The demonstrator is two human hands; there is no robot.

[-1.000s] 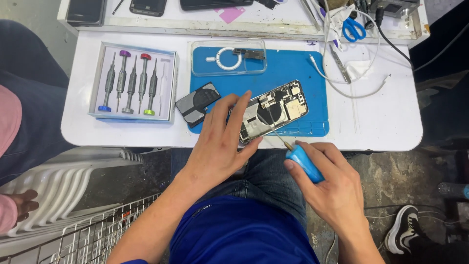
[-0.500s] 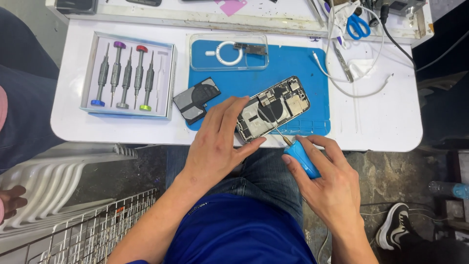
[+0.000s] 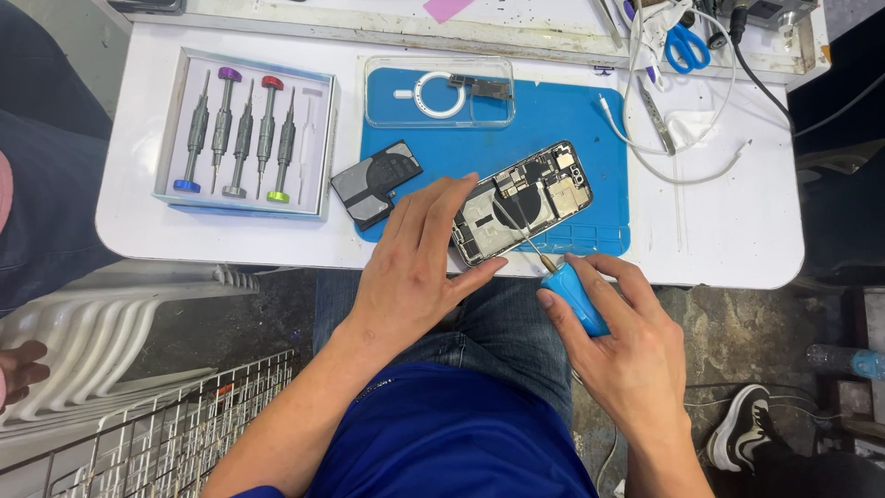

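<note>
I'm working inside the opened phone [image 3: 523,201] on the blue mat [image 3: 572,120] (back already off, parts remaining): my left hand [image 3: 415,267] is pressing it flat, my right hand [image 3: 622,332] is gripping the screwdriver [image 3: 562,281].

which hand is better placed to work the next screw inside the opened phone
Probably the right hand: it already grips the blue-handled screwdriver, tip inside the opened phone. The left hand lies flat, steadying the phone's near end.
</note>
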